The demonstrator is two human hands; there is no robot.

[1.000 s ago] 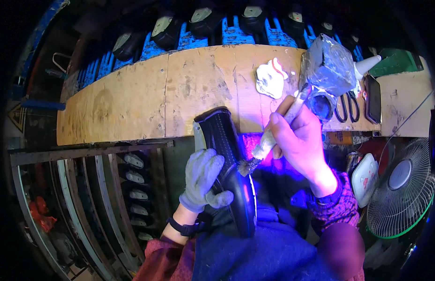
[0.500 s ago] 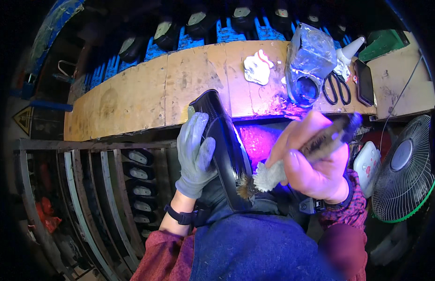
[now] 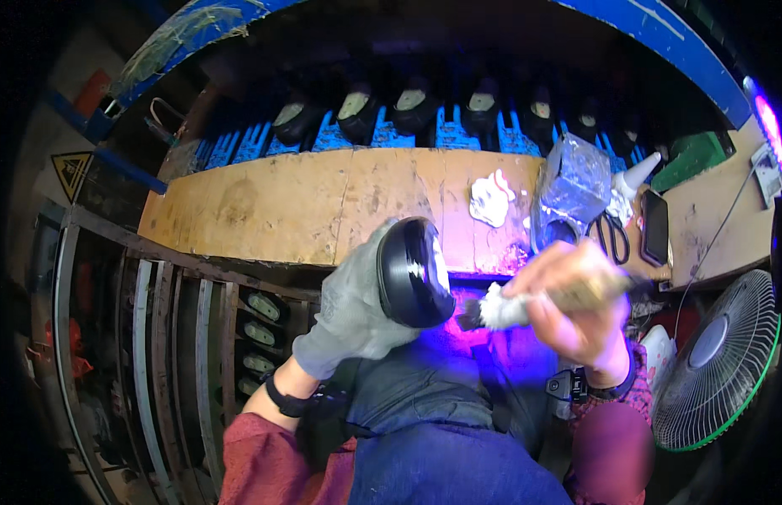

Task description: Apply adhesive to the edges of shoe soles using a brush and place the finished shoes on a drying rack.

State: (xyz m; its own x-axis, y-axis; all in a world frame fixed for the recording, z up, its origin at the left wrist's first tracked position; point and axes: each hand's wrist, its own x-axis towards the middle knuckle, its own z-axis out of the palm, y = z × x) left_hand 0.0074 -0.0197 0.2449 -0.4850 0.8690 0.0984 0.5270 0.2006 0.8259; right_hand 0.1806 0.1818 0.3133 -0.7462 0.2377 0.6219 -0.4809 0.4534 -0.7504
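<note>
My left hand (image 3: 353,295), in a grey work glove, is closed around a glossy black shoe (image 3: 404,282). The shoe is held up over my lap with one rounded end facing me and a pale strip along its right side. My bare right hand (image 3: 568,307) grips a brush (image 3: 504,308) by its wooden handle. White material is wrapped around the brush's neck, and its dark bristles point left at the shoe's lower right edge. Whether the bristles touch the shoe I cannot tell.
Beyond my hands a cardboard-covered bench (image 3: 265,215) carries a crumpled white cloth (image 3: 490,200), a grimy metal container (image 3: 574,178), scissors (image 3: 613,237) and a phone (image 3: 654,227). Several shoes stand on blue racks behind. A fan (image 3: 715,349) is at right, a metal rack (image 3: 143,337) at left.
The shoe has been turned so that its rounded end faces me. The brush has moved from lying against the shoe to just right of it. The view has tilted upward.
</note>
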